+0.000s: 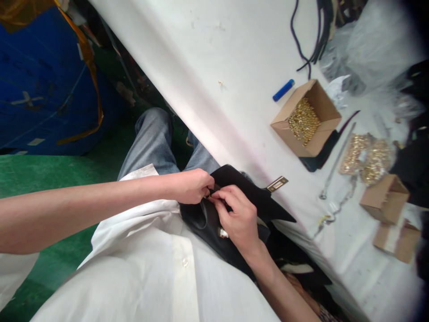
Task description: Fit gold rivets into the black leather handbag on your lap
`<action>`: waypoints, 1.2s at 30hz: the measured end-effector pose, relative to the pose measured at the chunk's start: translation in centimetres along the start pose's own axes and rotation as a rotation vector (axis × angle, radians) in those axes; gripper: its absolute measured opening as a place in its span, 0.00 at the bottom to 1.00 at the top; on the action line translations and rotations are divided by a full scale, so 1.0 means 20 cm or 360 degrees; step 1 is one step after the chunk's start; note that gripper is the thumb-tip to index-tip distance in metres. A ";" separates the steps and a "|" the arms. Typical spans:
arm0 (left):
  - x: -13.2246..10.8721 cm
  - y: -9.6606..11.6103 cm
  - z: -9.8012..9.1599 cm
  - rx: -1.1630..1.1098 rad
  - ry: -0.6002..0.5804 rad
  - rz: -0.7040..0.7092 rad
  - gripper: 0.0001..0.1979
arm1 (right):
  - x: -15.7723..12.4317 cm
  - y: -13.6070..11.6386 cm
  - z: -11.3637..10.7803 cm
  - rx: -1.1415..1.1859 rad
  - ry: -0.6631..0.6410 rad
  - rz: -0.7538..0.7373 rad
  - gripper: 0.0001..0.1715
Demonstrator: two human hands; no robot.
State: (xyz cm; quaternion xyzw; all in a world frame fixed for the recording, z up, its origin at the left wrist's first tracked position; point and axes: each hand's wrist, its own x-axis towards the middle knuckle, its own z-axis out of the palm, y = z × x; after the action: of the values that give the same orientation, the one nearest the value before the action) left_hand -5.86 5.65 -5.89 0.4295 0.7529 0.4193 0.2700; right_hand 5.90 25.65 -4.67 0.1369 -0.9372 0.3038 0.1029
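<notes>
A black leather bag lies on my lap against the table edge. My left hand is closed in a pinch at the bag's upper edge. Its fingertips meet those of my right hand, which is also pinching. Between the fingertips a small gold-coloured metal piece just shows; its exact shape is too small to tell. A gold-coloured metal clasp plate sticks out from the bag's black flap over the table. Below my right hand, a small white-and-gold fitting sits on the leather.
On the white table stands an open cardboard box of gold-coloured hardware, beside a blue lighter. Farther right are clear bags of gold parts, a thin metal rod and smaller cartons. Black cords lie at the back.
</notes>
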 end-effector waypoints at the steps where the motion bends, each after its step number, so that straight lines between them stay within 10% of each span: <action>1: 0.00 0.00 0.00 0.0003 0.0014 0.0002 0.10 | 0.00 0.01 0.00 -0.0026 -0.0013 -0.0001 0.09; 36: -0.04 0.07 0.02 0.0206 0.0067 0.0033 0.07 | 0.01 -0.08 -0.01 -0.0212 -0.0059 0.0328 0.09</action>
State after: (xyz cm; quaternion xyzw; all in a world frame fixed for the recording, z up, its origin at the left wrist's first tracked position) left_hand -4.59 5.54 -4.96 0.4450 0.7794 0.3814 0.2213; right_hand 6.34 24.51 -3.54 0.0381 -0.9662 0.2473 0.0626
